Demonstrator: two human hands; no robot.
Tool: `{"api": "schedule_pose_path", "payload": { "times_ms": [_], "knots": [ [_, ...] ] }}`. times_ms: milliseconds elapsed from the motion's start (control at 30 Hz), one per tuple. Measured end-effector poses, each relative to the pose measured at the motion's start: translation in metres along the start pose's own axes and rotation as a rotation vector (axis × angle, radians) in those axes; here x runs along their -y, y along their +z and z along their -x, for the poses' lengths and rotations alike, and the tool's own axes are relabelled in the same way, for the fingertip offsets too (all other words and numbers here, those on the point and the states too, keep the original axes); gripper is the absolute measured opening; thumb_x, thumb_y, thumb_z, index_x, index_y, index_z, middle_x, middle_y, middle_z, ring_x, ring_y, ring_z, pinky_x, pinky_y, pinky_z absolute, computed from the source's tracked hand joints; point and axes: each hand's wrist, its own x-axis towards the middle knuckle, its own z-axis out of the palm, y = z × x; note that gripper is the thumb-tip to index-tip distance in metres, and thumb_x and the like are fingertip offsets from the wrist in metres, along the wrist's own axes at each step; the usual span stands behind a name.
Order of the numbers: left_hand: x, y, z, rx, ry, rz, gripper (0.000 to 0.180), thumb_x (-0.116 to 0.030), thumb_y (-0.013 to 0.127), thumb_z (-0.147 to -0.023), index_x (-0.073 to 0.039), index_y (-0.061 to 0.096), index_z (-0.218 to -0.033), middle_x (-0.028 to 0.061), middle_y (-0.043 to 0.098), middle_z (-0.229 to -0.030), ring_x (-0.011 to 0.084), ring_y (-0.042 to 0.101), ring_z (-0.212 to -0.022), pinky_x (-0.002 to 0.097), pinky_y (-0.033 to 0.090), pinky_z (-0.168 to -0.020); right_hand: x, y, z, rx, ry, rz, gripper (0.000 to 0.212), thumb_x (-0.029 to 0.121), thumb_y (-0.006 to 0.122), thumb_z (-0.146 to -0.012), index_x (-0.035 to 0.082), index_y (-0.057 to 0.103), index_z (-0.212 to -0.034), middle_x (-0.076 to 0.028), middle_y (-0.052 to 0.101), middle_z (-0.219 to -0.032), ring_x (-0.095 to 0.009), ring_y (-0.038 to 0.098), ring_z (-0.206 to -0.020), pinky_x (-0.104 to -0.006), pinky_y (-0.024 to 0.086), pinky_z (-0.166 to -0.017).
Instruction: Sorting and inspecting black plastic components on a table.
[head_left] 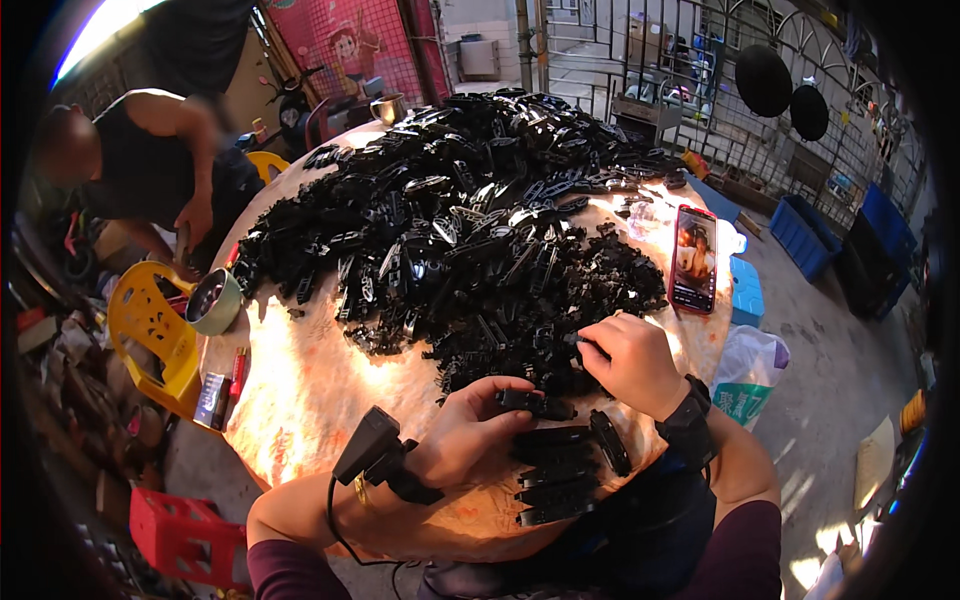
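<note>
A large heap of black plastic parts (470, 210) covers most of a round wooden table (300, 380). My left hand (470, 430) holds one black plastic piece (535, 405) at the near edge of the heap. My right hand (630, 362) reaches into the heap's near edge, fingers closed on a small black part (585, 345). Below my hands, several long black pieces (555, 470) lie side by side in a row on the table. Both wrists carry black strapped devices.
A phone with a lit screen (693, 258) lies at the table's right edge. A round tin (213, 302) and a lighter sit at the left edge. Another person (150, 150) bends at the far left beside a yellow chair (150, 335). A red crate (185, 535) stands below.
</note>
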Motion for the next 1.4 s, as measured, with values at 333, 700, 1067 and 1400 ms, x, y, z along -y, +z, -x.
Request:
{"api": "schedule_pose_path", "payload": {
  "times_ms": [333,700,1067,1400],
  "knots": [
    [0.003,-0.002,0.000,-0.011,0.033,0.103,0.035,0.002,0.063,-0.090,-0.003,0.053,-0.123,0.0072,0.062,-0.112,0.0149,0.065,-0.096,0.0267,0.055,-0.078,0.049,-0.011,0.006,-0.056,-0.071,-0.428,0.016,0.007,0.077,-0.076,0.004,0.072,-0.091,-0.008,0.068,-0.092,-0.024,0.064,-0.080,-0.0321,0.052,-0.068],
    [0.000,0.001,0.003,-0.028,0.048,0.104,0.036,-0.002,0.066,-0.089,-0.001,0.053,-0.123,0.0089,0.062,-0.117,0.0153,0.062,-0.102,0.0292,0.054,-0.086,0.056,-0.012,0.012,-0.060,-0.225,-0.168,0.018,0.004,0.073,-0.075,0.002,0.067,-0.092,-0.010,0.065,-0.096,-0.027,0.064,-0.080,-0.0345,0.053,-0.068],
    [-0.005,0.000,0.006,0.044,0.236,-0.210,0.034,0.009,0.062,-0.087,0.005,0.053,-0.119,0.0154,0.062,-0.119,0.0191,0.060,-0.112,0.0311,0.050,-0.099,0.056,-0.015,0.015,0.201,0.166,-0.526,0.034,0.019,0.077,-0.076,0.002,0.068,-0.104,-0.015,0.068,-0.082,-0.031,0.067,-0.070,-0.0359,0.052,-0.063],
    [-0.016,-0.008,0.003,0.095,0.405,-0.633,0.036,-0.004,0.066,-0.089,0.001,0.054,-0.123,0.0109,0.060,-0.120,0.0169,0.061,-0.107,0.0300,0.052,-0.090,0.046,-0.021,0.016,0.236,0.063,-0.419,0.025,0.020,0.078,-0.074,0.005,0.070,-0.093,-0.008,0.066,-0.074,-0.026,0.063,-0.065,-0.0352,0.050,-0.059]
  ]
}}
